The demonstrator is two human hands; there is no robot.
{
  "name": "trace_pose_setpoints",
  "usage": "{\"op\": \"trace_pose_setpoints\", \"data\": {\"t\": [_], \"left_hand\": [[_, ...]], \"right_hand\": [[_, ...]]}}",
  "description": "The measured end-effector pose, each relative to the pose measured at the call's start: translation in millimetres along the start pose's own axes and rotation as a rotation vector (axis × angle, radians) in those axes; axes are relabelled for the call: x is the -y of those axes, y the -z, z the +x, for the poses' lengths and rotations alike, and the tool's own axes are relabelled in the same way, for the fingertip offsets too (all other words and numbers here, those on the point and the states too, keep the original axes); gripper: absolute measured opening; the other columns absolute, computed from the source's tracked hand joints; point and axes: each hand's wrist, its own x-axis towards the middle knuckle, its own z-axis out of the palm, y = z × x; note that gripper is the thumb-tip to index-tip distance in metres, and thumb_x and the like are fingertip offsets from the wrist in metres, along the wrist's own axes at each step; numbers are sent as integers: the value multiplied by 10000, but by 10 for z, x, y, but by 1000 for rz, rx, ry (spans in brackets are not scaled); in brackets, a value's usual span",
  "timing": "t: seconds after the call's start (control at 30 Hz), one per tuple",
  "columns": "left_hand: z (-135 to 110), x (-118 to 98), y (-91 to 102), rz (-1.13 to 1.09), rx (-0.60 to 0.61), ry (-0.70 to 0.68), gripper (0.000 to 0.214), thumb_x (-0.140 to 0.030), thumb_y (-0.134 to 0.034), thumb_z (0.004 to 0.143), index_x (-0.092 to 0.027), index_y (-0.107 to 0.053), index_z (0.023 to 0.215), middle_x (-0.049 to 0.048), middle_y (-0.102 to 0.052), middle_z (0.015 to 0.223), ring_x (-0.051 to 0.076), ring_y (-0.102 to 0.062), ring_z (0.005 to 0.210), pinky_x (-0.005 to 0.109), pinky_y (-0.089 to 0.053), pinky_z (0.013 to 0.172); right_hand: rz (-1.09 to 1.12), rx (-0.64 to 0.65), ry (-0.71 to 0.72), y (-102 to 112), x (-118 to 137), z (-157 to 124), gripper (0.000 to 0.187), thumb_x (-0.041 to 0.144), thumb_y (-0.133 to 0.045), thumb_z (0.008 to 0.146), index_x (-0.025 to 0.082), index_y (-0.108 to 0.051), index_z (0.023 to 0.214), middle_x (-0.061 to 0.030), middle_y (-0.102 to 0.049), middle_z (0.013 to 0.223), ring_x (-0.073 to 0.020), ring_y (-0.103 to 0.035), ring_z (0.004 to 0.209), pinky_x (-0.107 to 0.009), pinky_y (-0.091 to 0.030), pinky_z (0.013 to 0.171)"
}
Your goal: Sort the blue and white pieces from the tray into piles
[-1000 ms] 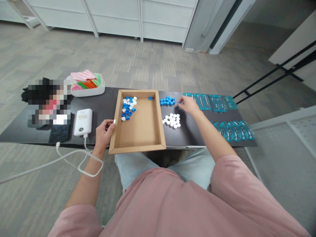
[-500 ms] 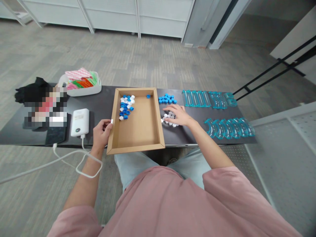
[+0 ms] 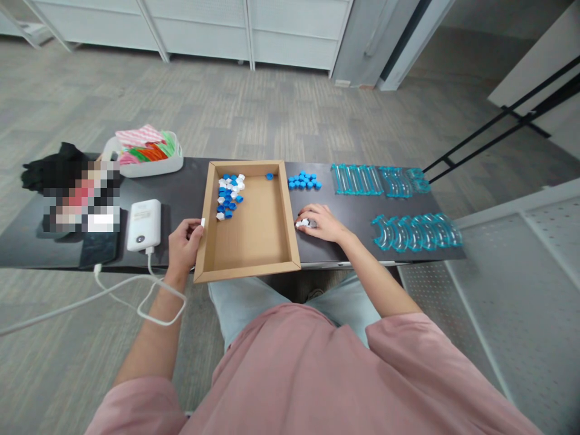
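My left hand [image 3: 185, 243] is closed at the left wall of a shallow cardboard tray [image 3: 202, 248], a small white piece [image 3: 203, 222] showing at its fingertips. Several blue and white hexagonal pieces [image 3: 228, 196] lie in the tray's upper left, and a single blue piece [image 3: 269, 176] sits near its top right corner. To the right of the tray, my right hand [image 3: 322, 222] is cupped over a cluster of white hexagonal pieces [image 3: 304, 223], its fingers curled around them. The hand hides most of that cluster. Just beyond it lies a group of blue hexagonal pieces [image 3: 303, 180].
Clear teal-edged plastic parts, straight [image 3: 357, 179] and curved [image 3: 414, 232], stand in rows on the right of the dark table [image 3: 351, 211]. Leftward are a white power bank [image 3: 144, 225] with a cable [image 3: 136, 279], a phone [image 3: 100, 246] and a white basket [image 3: 154, 167] of colourful items.
My right hand has come down and its fingers have curled over the white pieces, covering most of them. My left hand stays by the tray's wall. The whole view has shifted slightly.
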Motion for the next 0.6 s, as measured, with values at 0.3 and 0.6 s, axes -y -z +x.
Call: {"op": "trace_pose_setpoints", "data": {"t": [0.3, 0.6], "left_hand": [[10, 42, -9, 6, -2, -13, 360, -640, -670, 840, -304, -739, 949, 36, -739, 808, 237, -598, 715, 383, -517, 693], [-3, -29, -5, 5, 14, -14, 356, -620, -663, 835, -292, -728, 960, 56, -756, 830, 259, -648, 756, 403, -545, 716]], "right_hand": [[-5, -142, -23, 112, -124, -239, 251, 430, -709, 1094, 269, -809, 1257, -133, -826, 1379, -341, -720, 1337, -515, -442, 1169], [77, -76, 186, 71, 696, 776, 228, 345, -654, 1143, 225, -799, 1272, -91, -823, 1220, -246, -759, 1026, -401, -517, 1008]]}}
